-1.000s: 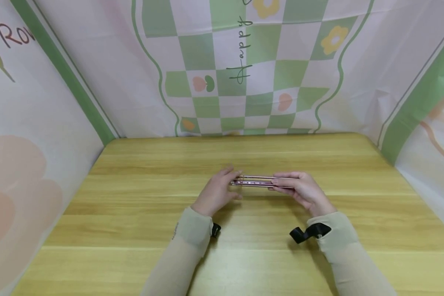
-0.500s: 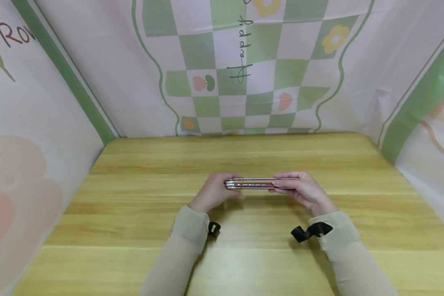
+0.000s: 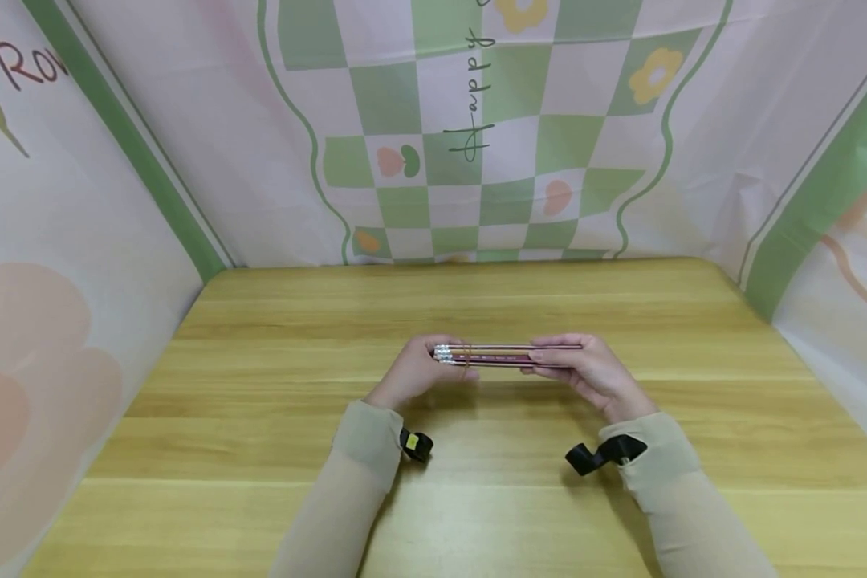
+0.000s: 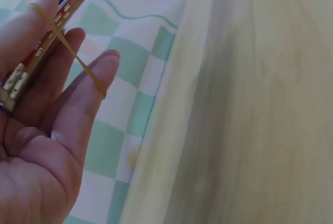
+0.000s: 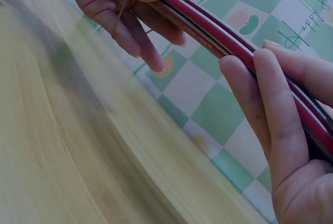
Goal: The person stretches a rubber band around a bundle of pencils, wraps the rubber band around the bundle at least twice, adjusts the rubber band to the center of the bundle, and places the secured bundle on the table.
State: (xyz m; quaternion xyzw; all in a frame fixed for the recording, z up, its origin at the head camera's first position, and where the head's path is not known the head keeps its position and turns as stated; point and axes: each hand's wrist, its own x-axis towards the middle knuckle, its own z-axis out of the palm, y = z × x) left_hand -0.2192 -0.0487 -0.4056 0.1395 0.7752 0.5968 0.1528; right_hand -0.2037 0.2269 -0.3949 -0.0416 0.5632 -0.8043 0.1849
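1. Plainly, we see the right hand (image 3: 600, 373) pinching a slim bundle of dark red pencils with silver stripes (image 5: 210, 24), its digits pressed on both sides of their right part; the pencils' right ends are mostly hidden by this hand.

2. At the other end we find the left hand (image 3: 408, 373) with its digits spread, one lying across the pencils and the others apart from it on the table side.

3. Between those spread digits we see a thin tan rubber band (image 4: 78, 57) stretched taut, reaching from the digit over the pencils to a fingertip. In the head view it crosses the pencils too; whether it loops round all of them we cannot tell.

4. Just left of the band we make out the ribbed silver metal ends (image 3: 443, 353) of the pencils, within the left hand.

5. We see the bundle lying level, left to right between the hands, raised over the middle of a yellowish wood-grain table (image 3: 491, 514).

6. Nearer us come a beige left sleeve (image 3: 364, 449) and a beige right sleeve (image 3: 657, 461), with a black left strap (image 3: 417, 444) and a black right strap (image 3: 585, 457) at the wrists.

7. Beyond the far edge we see a green-and-white checked backdrop (image 3: 455, 201) with flowers and the word "Happy"; to the left stands a white panel with pink shapes (image 3: 29, 377).
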